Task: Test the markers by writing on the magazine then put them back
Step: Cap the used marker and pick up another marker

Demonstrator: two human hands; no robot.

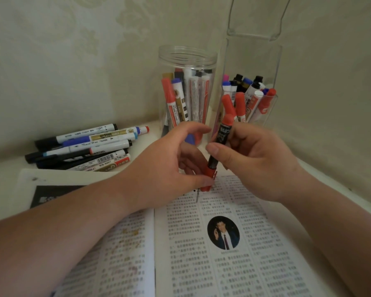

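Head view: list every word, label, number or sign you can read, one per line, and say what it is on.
"WB-" then unclear digits: on the lowest loose marker, at the left.
Barcode, digits too small to read: on the neighbouring marker just above it.
Label on the held marker: blurred, unreadable.
Print in the magazine: too small to read.
Labels on the jarred markers: too blurred to read.

1. Magazine (223, 264): thin printed paper, smooth, with a faint sheen.
2. Round jar (187, 56): clear glossy plastic, ridged at the rim.
3. Square container (253, 61): clear, glossy, hard-walled.
4. Loose markers (84, 146): smooth plastic barrels with shiny labels.
5. Red-capped marker (222, 133): glossy black barrel, smooth red plastic caps.
6. Wall (73, 50): pale, matt, embossed pattern.
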